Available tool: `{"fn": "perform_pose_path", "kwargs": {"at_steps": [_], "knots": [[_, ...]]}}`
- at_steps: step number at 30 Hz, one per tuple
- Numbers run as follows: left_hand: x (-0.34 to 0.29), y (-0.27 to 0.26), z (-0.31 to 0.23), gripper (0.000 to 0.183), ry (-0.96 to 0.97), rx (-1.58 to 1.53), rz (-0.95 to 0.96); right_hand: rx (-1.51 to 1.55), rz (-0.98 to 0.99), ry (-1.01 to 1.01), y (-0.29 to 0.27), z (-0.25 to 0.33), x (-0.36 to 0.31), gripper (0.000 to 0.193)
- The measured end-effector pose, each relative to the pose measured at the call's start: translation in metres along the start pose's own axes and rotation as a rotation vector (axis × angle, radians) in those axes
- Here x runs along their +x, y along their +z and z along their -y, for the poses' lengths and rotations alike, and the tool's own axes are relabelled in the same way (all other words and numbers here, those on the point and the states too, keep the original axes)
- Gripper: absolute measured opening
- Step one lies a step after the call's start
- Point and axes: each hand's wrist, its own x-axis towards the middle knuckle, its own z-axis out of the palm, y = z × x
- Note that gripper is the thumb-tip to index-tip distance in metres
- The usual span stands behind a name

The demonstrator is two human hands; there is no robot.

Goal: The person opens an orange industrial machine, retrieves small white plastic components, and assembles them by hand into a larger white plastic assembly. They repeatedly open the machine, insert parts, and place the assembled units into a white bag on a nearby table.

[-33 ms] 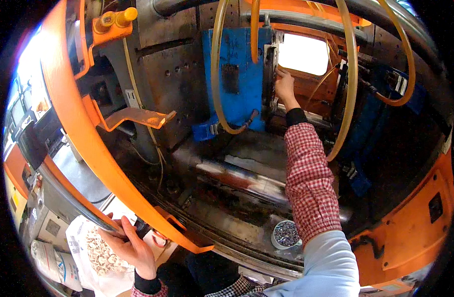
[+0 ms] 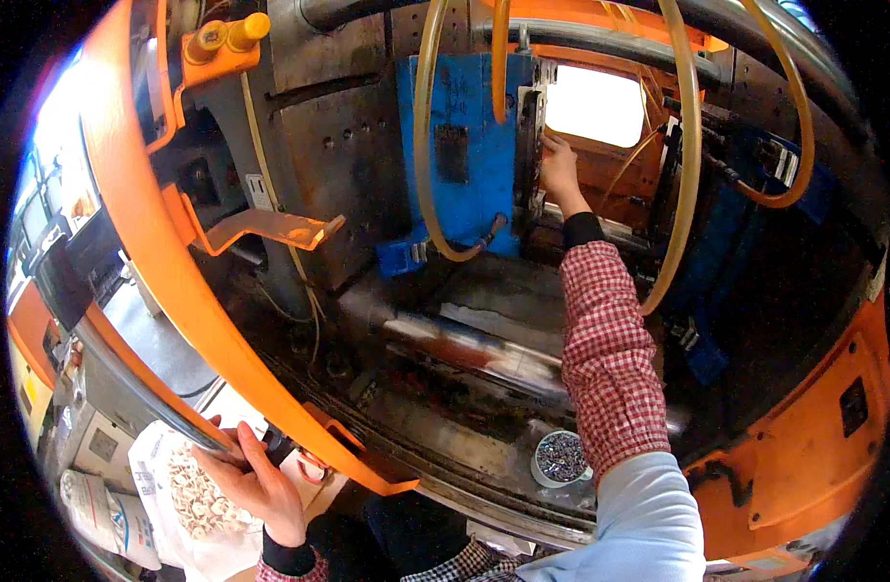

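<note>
My right arm, in a red-checked sleeve, reaches deep into the machine. My right hand [image 2: 561,173] is at the inner face of a blue mould block [image 2: 452,194], its fingers curled and the tips against the metal edge. What they may hold is hidden. At lower left, my left hand [image 2: 265,485] is closed round the lower end of a grey-and-orange bar [image 2: 154,388] beside the curved orange door frame [image 2: 202,296]. Its thumb lies along the near side. Below my right arm stands a small pale cup [image 2: 562,459] full of small metal pieces.
A second blue mould block [image 2: 721,228] faces the first across a gap. Yellowish hoses [image 2: 690,165] loop down in front of both. An orange bracket [image 2: 270,229] juts out at left. A white bag [image 2: 197,500] of small beige pieces lies near my left hand. Metal bars [image 2: 484,359] cross below.
</note>
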Motion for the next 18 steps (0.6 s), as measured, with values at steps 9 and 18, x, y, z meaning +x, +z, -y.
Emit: {"fn": "perform_pose_path", "kwargs": {"at_steps": [9,18], "knots": [[0.001,-0.005,0.001,0.036,0.011,0.020,0.043,0.015,0.025,0.205,0.008,-0.024,-0.032,0.045],[0.005,-0.012,-0.009,0.038,-0.021,-0.023,0.155,-0.255,0.074,0.109,0.005,-0.003,-0.038,0.040]]}}
